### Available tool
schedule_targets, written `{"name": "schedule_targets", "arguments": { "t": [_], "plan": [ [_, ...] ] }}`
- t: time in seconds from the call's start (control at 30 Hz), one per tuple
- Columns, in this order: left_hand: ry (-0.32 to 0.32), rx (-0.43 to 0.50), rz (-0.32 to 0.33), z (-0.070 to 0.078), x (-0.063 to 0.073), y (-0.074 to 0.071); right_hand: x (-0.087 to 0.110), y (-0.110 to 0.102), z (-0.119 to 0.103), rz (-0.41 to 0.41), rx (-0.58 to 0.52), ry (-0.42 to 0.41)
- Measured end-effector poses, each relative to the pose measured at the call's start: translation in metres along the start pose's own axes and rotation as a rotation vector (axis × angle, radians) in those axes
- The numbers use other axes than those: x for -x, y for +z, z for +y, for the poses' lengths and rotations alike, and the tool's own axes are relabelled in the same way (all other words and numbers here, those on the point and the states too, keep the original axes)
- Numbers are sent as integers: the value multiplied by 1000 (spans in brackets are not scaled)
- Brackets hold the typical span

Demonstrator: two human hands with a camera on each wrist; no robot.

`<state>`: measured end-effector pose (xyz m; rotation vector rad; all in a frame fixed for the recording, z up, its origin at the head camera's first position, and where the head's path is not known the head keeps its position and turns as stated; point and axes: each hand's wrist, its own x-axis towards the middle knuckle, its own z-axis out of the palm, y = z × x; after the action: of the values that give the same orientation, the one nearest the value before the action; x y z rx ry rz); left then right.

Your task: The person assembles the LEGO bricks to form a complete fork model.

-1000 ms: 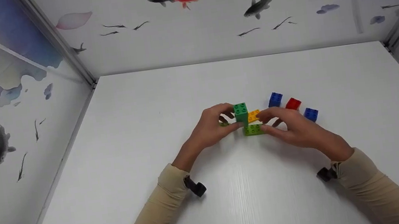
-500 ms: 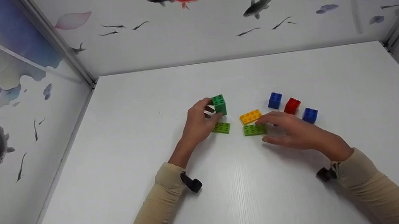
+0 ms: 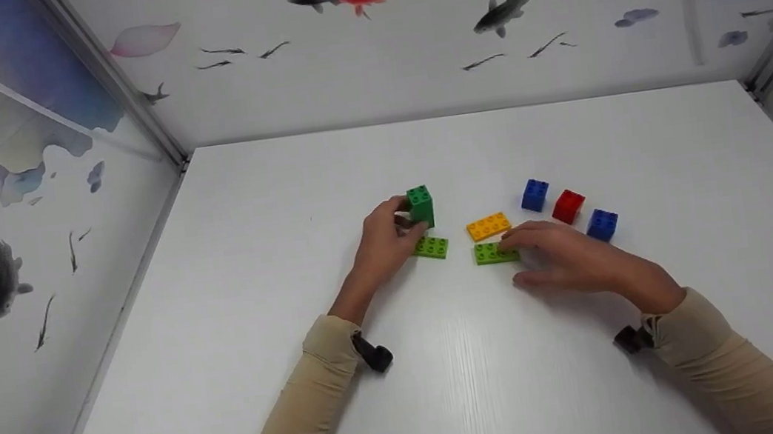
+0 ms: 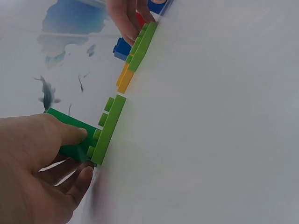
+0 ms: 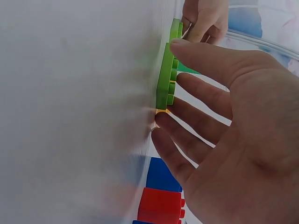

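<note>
My left hand (image 3: pixel 384 241) pinches a tall dark green building brick (image 3: pixel 421 206) between thumb and fingers, upright on the left of the group. Just in front of it lies a flat lime green brick (image 3: pixel 431 247), partly covered by the hand; the left wrist view shows this lime brick (image 4: pixel 110 130) studs toward the dark green one. With fingers spread, my right hand (image 3: pixel 571 256) reaches over the right end of a second flat lime green brick (image 3: pixel 487 254). Behind that one lies a flat yellow brick (image 3: pixel 488 226). In the right wrist view the right hand (image 5: pixel 243 107) encloses nothing.
Two blue bricks (image 3: pixel 534 195) and a red brick (image 3: pixel 568 206) stand in a slanting row behind and beside the right hand. The white tabletop (image 3: pixel 412 408) ends at a printed back wall (image 3: pixel 414 86) and a left side wall (image 3: pixel 89 286).
My left hand has carried the dark green brick leftward, away from the yellow and lime bricks, uncovering the left lime brick. The right hand's thumb has drawn back from the right lime brick.
</note>
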<state>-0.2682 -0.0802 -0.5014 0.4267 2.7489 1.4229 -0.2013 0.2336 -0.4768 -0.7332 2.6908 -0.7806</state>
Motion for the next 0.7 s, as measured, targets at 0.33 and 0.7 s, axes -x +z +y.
{"name": "schedule_targets", "arguments": {
  "t": [0.33, 0.7],
  "plan": [
    [-150, 30, -5, 6, 7, -5, 2, -2, -1, 48, 20, -12],
    [-143, -63, -172, 9, 22, -24, 0, -4, 0, 46, 16, 1]
  ]
}}
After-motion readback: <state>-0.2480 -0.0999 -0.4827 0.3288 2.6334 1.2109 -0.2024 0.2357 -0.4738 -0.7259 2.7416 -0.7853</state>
